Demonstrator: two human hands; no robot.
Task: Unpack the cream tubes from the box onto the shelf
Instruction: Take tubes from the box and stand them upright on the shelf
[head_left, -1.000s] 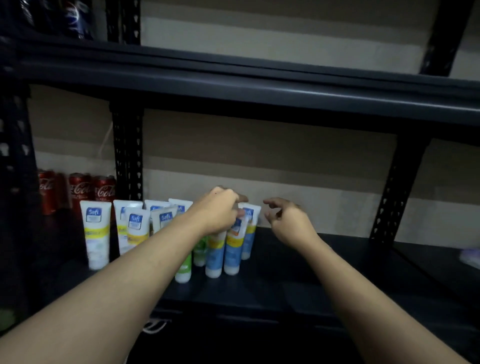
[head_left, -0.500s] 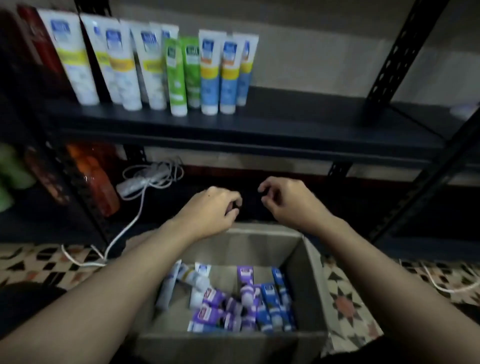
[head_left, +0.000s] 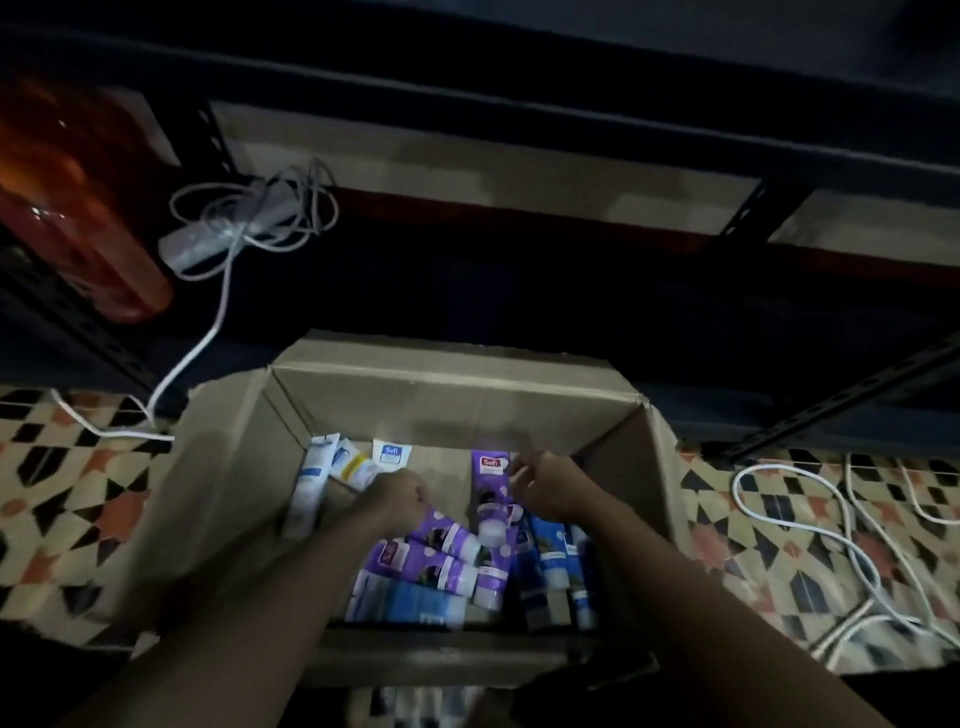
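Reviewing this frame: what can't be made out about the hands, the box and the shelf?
Left hand: head view, the back of the hand hides its fingers; grip unknown.
Right hand: blurred at the purple tube; grip unclear.
Box: forearms cover some tubes; count unknown.
Shelf: seen from below, its top hidden.
Orange bottle: blurred, label unreadable.

Taking the middle of the box (head_left: 452, 395) as the dial's centre, "Safi" reads in white on a reddish patch at the crimped top of the purple tube (head_left: 488, 488) at 12 o'clock. The same "Safi" shows in white on a blue square on the white tube (head_left: 390, 453) at 11 o'clock. The logo patch on the lying purple tube (head_left: 415, 558) at 6 o'clock and the print on the blue tubes (head_left: 550, 551) at 4 o'clock are too blurred to read.
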